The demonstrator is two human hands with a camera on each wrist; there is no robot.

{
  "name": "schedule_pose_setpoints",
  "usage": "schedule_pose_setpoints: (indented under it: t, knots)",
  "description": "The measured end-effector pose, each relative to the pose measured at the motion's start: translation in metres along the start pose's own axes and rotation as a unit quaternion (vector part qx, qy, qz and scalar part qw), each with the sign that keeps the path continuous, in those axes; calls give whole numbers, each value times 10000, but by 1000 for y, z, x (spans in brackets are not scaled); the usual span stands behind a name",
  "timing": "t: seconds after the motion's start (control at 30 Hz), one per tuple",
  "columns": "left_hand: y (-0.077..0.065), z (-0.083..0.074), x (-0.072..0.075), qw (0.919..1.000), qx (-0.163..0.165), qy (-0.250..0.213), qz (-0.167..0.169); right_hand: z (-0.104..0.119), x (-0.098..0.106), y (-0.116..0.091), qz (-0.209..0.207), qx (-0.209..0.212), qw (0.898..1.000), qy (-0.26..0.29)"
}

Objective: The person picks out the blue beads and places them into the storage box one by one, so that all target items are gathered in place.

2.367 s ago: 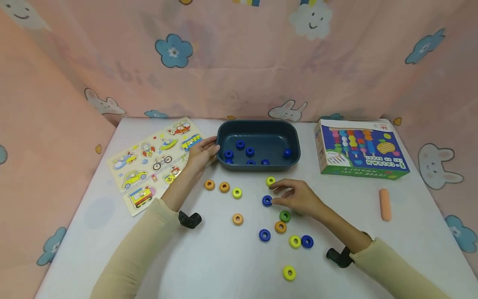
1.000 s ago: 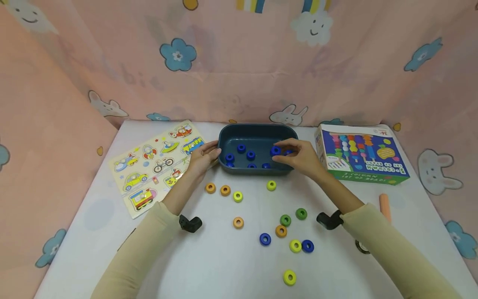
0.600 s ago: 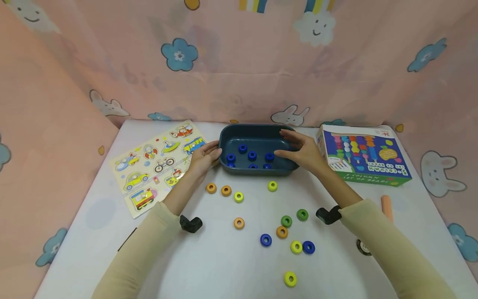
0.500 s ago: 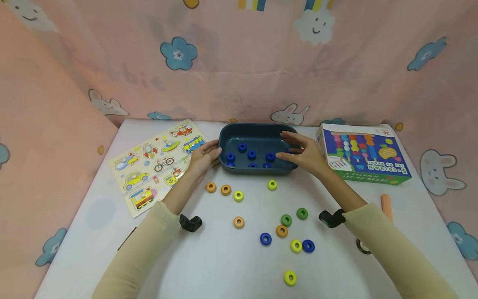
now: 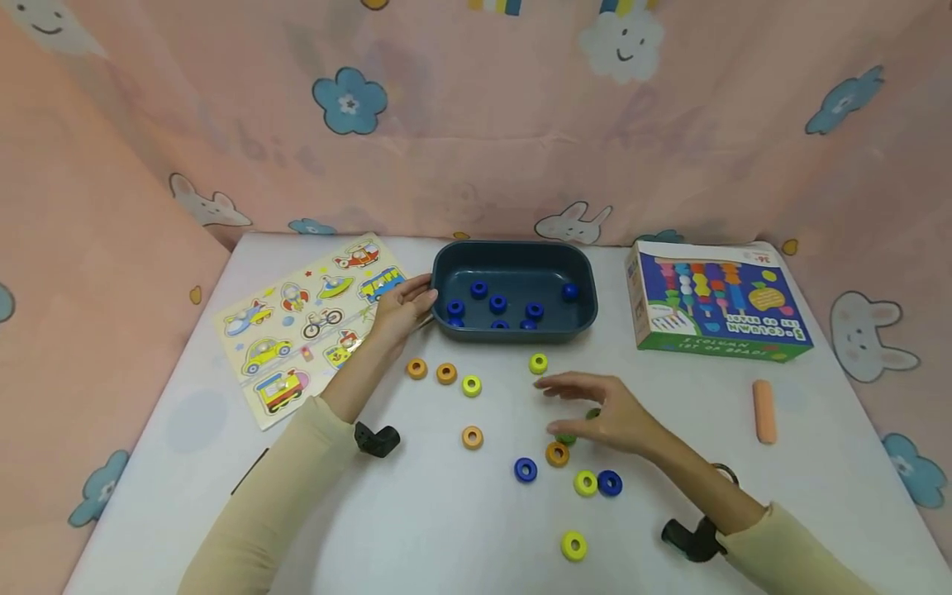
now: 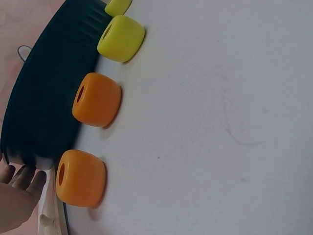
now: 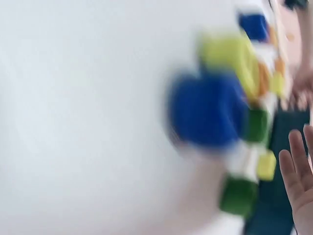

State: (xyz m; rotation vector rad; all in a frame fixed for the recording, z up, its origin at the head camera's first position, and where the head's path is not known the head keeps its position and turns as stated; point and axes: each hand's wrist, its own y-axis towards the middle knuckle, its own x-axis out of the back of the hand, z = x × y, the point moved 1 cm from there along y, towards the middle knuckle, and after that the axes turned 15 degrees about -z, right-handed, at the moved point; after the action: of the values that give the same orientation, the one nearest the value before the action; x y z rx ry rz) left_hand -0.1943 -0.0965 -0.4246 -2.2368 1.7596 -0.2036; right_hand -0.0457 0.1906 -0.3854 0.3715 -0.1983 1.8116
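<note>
My left hand (image 5: 402,310) rests its fingers against the left end of a dark teal tray (image 5: 513,335). In the left wrist view the fingertips (image 6: 36,183) touch the tray's outer wall. Several blue beads (image 5: 498,303) lie inside the tray. My right hand (image 5: 613,413) is over the table with thumb and fingers spread apart, nothing between them. It partly hides a green bead (image 5: 567,439) and another green bead (image 5: 592,412). Close by are an orange bead (image 5: 557,454), a blue bead (image 5: 525,470) and a yellow bead (image 5: 539,364). The right wrist view is blurred.
More yellow, orange and blue beads are scattered in front of the tray, among them a yellow bead (image 5: 573,545) near the front. A picture puzzle board (image 5: 297,322) lies at left. At right are a bead-set box (image 5: 725,297) and a peach-coloured stick (image 5: 764,411).
A blue bead from the table now lies in the tray, let go by the right hand. That hand has since moved back towards the green beads. The left hand stays at the tray.
</note>
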Motion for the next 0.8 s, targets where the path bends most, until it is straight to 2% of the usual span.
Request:
schedule_pose_setpoints:
  t: [0.1,0.23,0.4,0.5,0.6,0.8]
  knots:
    - [0,0,0,10000,-13,18,8,-17,-19,-14,406,-52,9989,-239]
    - [0,0,0,10000,63,-48,25,-37,-34,-26,682,383,9957,-497]
    - [0,0,1,9998,148,-115,36,-46,-42,-34,448,1207,9888,-751]
    - [0,0,1,9998,149,-90,33,-47,-45,-36,269,1562,9842,-793]
    - [-1,0,2,9999,136,-57,17,-46,-46,-36,175,1568,9838,-847]
    - [-2,2,1,9989,161,-413,145,-40,-41,-31,308,875,9946,-464]
